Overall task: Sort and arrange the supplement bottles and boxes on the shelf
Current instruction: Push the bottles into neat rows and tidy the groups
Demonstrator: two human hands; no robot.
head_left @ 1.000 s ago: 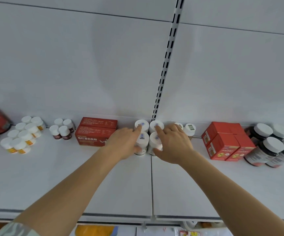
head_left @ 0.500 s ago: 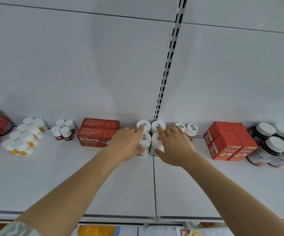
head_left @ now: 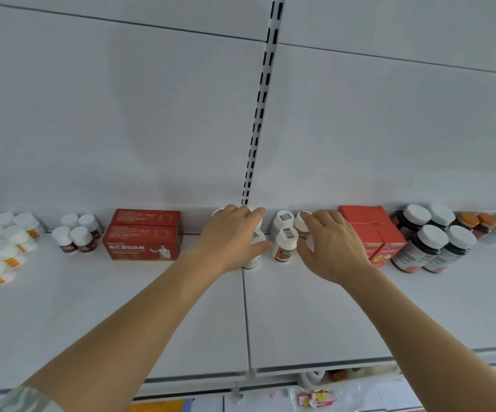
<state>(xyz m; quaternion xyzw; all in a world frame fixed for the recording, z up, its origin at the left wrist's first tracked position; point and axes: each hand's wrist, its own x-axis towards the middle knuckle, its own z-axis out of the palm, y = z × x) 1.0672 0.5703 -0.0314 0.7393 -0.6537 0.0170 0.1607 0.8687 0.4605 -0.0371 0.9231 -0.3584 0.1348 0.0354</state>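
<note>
Shelf point(head_left: 300, 322) (white), bottles point(head_left: 284, 242), hands point(head_left: 235, 236)

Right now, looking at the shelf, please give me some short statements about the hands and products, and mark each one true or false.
1. The left hand rests on white-capped bottles near the shelf seam. True.
2. The dark red box lies left of the left hand. True.
3. The right hand holds a bright red box. False: the bright red boxes stand untouched beside it; its fingers reach the small white bottles.
4. The dark bottles have black caps. False: their caps are white.
</note>
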